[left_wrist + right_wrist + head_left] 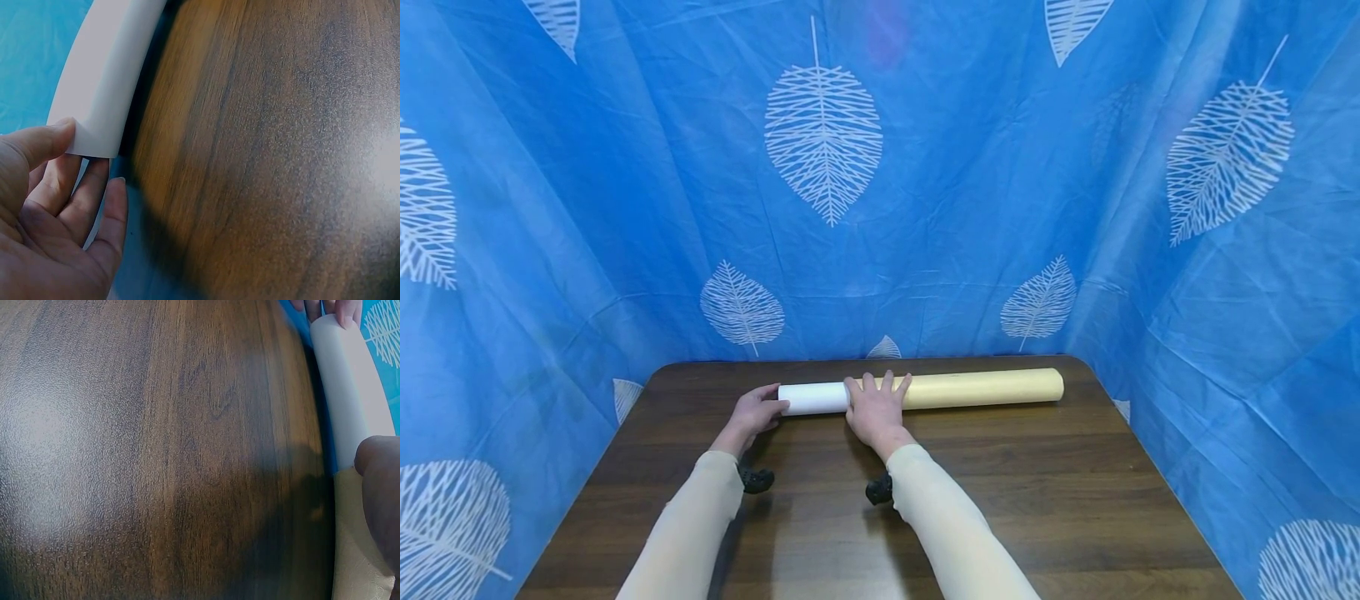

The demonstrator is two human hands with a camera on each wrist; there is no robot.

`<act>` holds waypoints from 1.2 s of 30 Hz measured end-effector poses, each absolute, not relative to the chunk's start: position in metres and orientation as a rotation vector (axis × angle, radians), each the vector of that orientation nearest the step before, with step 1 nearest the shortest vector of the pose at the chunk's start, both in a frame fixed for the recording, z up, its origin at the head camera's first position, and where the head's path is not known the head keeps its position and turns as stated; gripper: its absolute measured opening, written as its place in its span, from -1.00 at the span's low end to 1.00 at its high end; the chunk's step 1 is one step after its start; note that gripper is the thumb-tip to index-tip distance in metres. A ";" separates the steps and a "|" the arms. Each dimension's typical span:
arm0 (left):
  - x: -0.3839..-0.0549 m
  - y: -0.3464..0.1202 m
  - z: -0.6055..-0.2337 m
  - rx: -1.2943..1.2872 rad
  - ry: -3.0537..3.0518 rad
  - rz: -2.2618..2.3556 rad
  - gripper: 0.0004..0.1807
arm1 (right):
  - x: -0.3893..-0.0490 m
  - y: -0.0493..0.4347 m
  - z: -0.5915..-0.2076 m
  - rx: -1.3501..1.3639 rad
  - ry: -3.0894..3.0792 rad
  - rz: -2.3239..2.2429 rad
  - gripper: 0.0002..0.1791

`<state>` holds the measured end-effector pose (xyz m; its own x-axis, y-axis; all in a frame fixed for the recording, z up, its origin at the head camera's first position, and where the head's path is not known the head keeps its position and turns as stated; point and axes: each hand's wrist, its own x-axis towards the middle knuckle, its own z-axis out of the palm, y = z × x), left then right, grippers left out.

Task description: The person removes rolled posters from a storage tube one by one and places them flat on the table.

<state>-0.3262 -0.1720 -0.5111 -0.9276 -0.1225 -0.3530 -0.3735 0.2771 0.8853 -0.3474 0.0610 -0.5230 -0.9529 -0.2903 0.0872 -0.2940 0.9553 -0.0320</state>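
A long roll lies across the far part of the table. Its left stretch is a smooth white roll (811, 398), and a pale yellow tube (985, 389) continues it to the right. My left hand (757, 414) pinches the white roll's left end; in the left wrist view the thumb (53, 142) lies on its outside and fingertips go behind the edge. Over the spot where white meets yellow, my right hand (877, 410) rests with its fingers spread. The right wrist view shows the thumb (375, 456) beside that seam.
The brown wood-grain table (820, 517) has rounded far corners. Behind it and on both sides hangs a blue curtain (925, 208) with white leaf prints, close to the table's back edge. Dark wrist-worn devices (880, 489) sit under both wrists.
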 end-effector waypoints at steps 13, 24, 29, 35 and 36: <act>-0.326 -0.175 -0.514 -0.454 2.334 1.690 -0.32 | -0.346 0.062 -0.527 0.451 -3.017 0.054 -0.40; -0.325 -0.181 -0.516 -0.484 2.357 1.701 -0.32 | -0.345 0.064 -0.528 0.456 -2.986 0.060 -0.41; -0.323 -0.182 -0.518 -0.498 2.369 1.688 -0.32 | -0.344 0.064 -0.528 0.457 -2.983 0.082 -0.40; -0.321 -0.182 -0.518 -0.494 2.384 1.668 -0.31 | -0.340 0.065 -0.526 0.454 -2.985 0.061 -0.41; -0.320 -0.181 -0.518 -0.494 2.386 1.670 -0.31 | -0.340 0.065 -0.526 0.453 -2.984 0.055 -0.41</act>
<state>-0.3202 -0.1813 -0.5183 -0.9270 -0.1620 -0.3383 -0.3733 0.3107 0.8741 -0.3398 0.0648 -0.5256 -0.9475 -0.2936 0.1271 -0.2981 0.9544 -0.0174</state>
